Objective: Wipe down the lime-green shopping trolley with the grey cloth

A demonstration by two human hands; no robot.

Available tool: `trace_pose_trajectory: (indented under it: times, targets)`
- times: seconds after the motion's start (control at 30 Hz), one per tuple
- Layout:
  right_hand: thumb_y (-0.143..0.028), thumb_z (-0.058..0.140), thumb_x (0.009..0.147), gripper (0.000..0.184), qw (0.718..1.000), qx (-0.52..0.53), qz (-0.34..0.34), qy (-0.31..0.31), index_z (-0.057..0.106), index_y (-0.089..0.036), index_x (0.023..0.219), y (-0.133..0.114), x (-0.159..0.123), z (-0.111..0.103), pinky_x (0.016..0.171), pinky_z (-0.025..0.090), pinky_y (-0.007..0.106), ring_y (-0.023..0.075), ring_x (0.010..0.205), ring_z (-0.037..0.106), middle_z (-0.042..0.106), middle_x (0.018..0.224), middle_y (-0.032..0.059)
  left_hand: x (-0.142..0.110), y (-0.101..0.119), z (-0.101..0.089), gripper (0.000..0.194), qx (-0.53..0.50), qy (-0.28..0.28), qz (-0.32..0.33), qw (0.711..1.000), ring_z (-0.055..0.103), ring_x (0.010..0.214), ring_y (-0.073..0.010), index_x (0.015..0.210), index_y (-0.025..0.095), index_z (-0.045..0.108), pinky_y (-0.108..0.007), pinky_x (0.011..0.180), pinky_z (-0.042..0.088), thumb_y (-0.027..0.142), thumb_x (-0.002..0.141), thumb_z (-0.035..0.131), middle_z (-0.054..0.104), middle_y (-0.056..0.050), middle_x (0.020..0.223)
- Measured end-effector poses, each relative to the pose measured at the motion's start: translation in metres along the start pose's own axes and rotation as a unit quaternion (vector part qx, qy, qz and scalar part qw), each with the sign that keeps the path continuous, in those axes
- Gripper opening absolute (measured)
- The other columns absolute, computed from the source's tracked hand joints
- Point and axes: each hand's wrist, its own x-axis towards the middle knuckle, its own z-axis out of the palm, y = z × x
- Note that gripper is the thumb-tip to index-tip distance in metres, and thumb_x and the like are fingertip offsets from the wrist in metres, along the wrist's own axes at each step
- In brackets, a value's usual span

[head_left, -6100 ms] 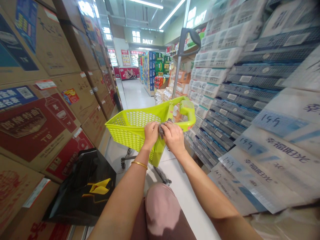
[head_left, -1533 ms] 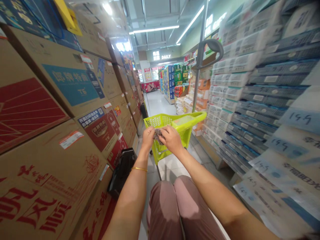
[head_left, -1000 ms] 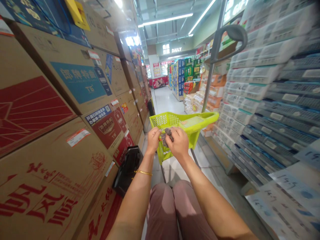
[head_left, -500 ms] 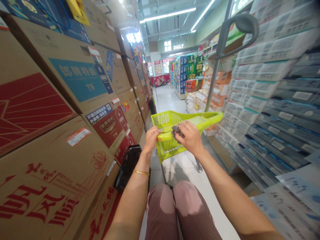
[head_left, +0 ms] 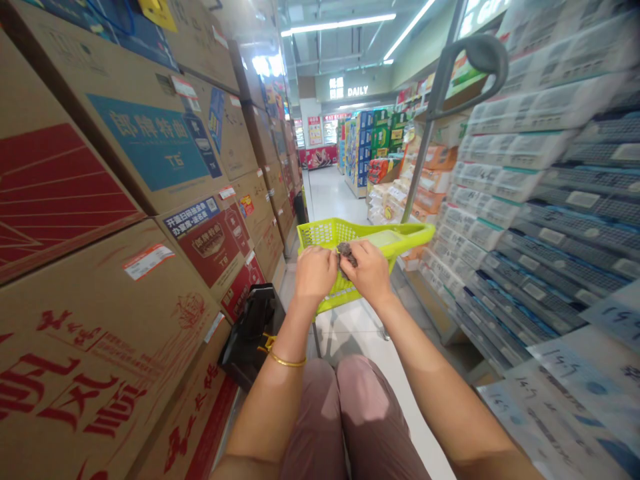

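Note:
A lime-green shopping cart [head_left: 407, 235] stands in front of my knees, tilted in view, its perforated basket facing me. My right hand [head_left: 371, 268] is closed on a crumpled grey-brown cloth [head_left: 346, 255], pressed against the near rim of the cart. Just left of the cloth, my left hand [head_left: 316, 272] is curled over the same rim, its knuckles up. Its fingertips are hidden, and the two hands almost meet. A gold bangle [head_left: 287, 361] circles my left wrist.
Stacked cardboard cartons [head_left: 150, 143] wall the left side, with a black bag or case [head_left: 253, 330] on the floor beside them. Packs of tissue-like goods [head_left: 515, 147] are piled on the right. A grey pole handle [head_left: 470, 73] rises beyond the cart. The tiled aisle [head_left: 327, 193] runs ahead.
My left hand has slid right along the cart's rim, up to the cloth. My right hand and the cloth have shifted slightly left, and the view has moved a little.

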Motion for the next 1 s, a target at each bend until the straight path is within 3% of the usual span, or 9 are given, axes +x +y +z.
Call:
trace_pose_trajectory:
  times: [0.07, 0.13, 0.3, 0.57, 0.8, 1.0]
  targets:
    - [-0.025, 0.051, 0.084, 0.019, 1.000, -0.005, 0.019, 0.004, 0.064, -0.017, 0.095, -0.007, 0.000, 0.003, 0.074, 0.043, 0.031, 0.0210, 0.081, 0.055, 0.063, 0.087, 0.0077, 0.000, 0.013, -0.001, 0.037, 0.050, -0.016, -0.067, 0.996, 0.063, 0.074, -0.0221, 0.075, 0.015, 0.067, -0.034, 0.069, 0.041, 0.023, 0.091, 0.034, 0.069, -0.012, 0.079]
    - [-0.024, 0.050, 0.084, 0.021, 1.000, -0.005, 0.030, 0.004, 0.063, -0.016, 0.100, -0.014, -0.001, 0.005, 0.074, 0.043, 0.032, 0.0218, 0.083, 0.054, 0.063, 0.089, 0.0087, -0.001, 0.017, 0.000, 0.043, 0.080, -0.017, -0.088, 0.993, 0.065, 0.071, -0.0235, 0.077, 0.013, 0.068, -0.034, 0.066, 0.039, 0.025, 0.092, 0.030, 0.070, -0.014, 0.077]
    - [-0.025, 0.050, 0.085, 0.024, 1.000, 0.003, 0.015, 0.017, 0.064, -0.016, 0.102, -0.024, -0.004, 0.010, 0.078, 0.045, 0.034, 0.0222, 0.086, 0.056, 0.064, 0.092, 0.0097, -0.007, -0.004, 0.005, 0.048, 0.093, 0.014, -0.019, 0.995, 0.065, 0.069, -0.0220, 0.072, 0.015, 0.068, -0.033, 0.063, 0.035, 0.028, 0.094, 0.027, 0.070, -0.012, 0.074]
    - [-0.029, 0.050, 0.086, 0.023, 0.997, 0.019, -0.039, 0.066, 0.064, -0.018, 0.101, -0.015, -0.010, 0.012, 0.085, 0.048, 0.033, 0.0206, 0.093, 0.059, 0.067, 0.095, 0.0090, -0.016, -0.029, 0.009, 0.045, 0.092, 0.099, 0.017, 0.991, 0.060, 0.059, -0.0188, 0.060, 0.016, 0.065, -0.032, 0.058, 0.029, 0.030, 0.091, 0.035, 0.066, -0.009, 0.060]
    - [-0.034, 0.052, 0.085, 0.021, 0.988, 0.021, 0.070, 0.133, 0.063, -0.018, 0.094, 0.012, -0.017, 0.000, 0.083, 0.047, 0.035, 0.0220, 0.092, 0.058, 0.066, 0.093, 0.0097, -0.017, -0.031, 0.014, 0.048, 0.073, 0.104, 0.008, 0.992, 0.057, 0.059, -0.0174, 0.058, 0.018, 0.064, -0.032, 0.059, 0.028, 0.032, 0.092, 0.033, 0.064, -0.007, 0.059]
    - [-0.032, 0.053, 0.083, 0.017, 0.985, 0.005, 0.107, 0.132, 0.063, -0.020, 0.088, -0.014, -0.008, 0.007, 0.074, 0.045, 0.034, 0.0220, 0.082, 0.057, 0.065, 0.085, 0.0076, -0.015, -0.028, 0.019, 0.047, 0.032, 0.100, -0.002, 0.994, 0.056, 0.063, -0.0175, 0.059, 0.018, 0.062, -0.033, 0.063, 0.029, 0.033, 0.093, 0.033, 0.063, -0.007, 0.062]
